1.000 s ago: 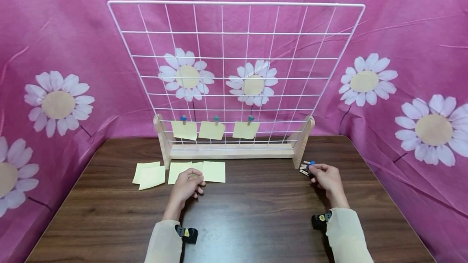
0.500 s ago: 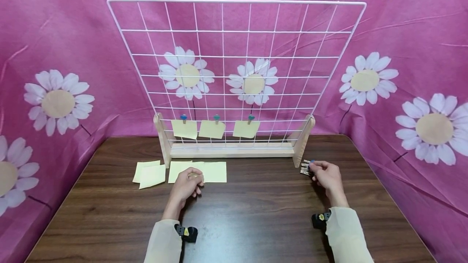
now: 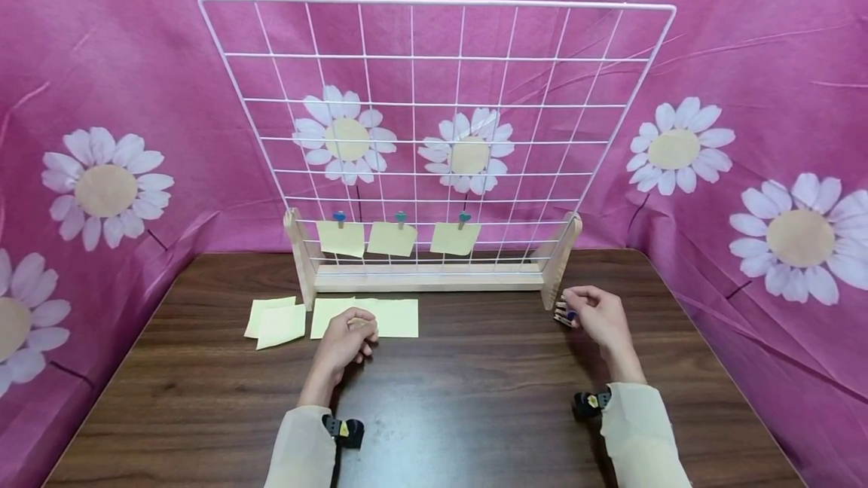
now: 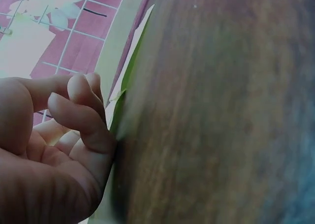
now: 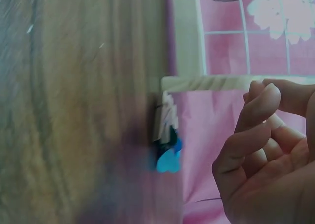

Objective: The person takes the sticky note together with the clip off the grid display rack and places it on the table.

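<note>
My left hand (image 3: 349,341) rests with loosely curled fingers at the front edge of a row of yellow sticky notes (image 3: 400,318) on the table. In the left wrist view, the left fingers (image 4: 83,120) lie right beside the raised edge of a note (image 4: 133,61). To the right, my right hand (image 3: 600,318) hovers just above a small bunch of wooden mini clothespins (image 3: 563,315) with blue hearts. Its thumb and index fingertip come together; I cannot tell whether a clothespin is between them. In the right wrist view the clothespins (image 5: 167,125) lie apart from the right fingers (image 5: 258,106).
A white wire grid (image 3: 437,104) stands in a wooden base (image 3: 434,279) at the back. Three yellow notes (image 3: 392,239) hang from it by heart-topped clothespins (image 3: 401,218). Two more notes (image 3: 281,326) overlap on the table at the left. Behind hangs a pink flowered cloth (image 3: 136,21).
My right hand has lifted slightly off the clothespins, its fingertips moving up and a little left. My left hand has stayed in place by the notes.
</note>
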`<act>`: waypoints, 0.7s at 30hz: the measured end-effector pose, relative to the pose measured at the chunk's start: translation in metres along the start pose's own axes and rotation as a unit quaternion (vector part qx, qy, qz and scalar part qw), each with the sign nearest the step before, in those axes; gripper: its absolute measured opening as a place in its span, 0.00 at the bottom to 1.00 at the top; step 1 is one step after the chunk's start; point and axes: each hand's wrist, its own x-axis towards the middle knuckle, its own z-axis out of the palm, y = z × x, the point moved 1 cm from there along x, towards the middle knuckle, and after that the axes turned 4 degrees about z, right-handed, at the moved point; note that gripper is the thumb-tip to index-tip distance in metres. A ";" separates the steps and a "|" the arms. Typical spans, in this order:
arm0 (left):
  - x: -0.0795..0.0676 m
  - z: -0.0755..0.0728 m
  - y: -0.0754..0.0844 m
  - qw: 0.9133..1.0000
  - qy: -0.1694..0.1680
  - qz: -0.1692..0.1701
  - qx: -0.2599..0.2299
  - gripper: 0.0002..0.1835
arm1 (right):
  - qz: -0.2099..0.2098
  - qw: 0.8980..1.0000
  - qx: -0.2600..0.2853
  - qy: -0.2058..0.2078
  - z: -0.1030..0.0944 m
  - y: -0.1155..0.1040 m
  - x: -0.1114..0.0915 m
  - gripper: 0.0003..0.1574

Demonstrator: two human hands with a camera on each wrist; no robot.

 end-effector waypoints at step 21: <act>0.007 0.011 0.016 0.999 -0.030 0.038 -0.022 0.13 | -0.033 0.997 0.040 -0.063 0.028 -0.028 -0.004 0.22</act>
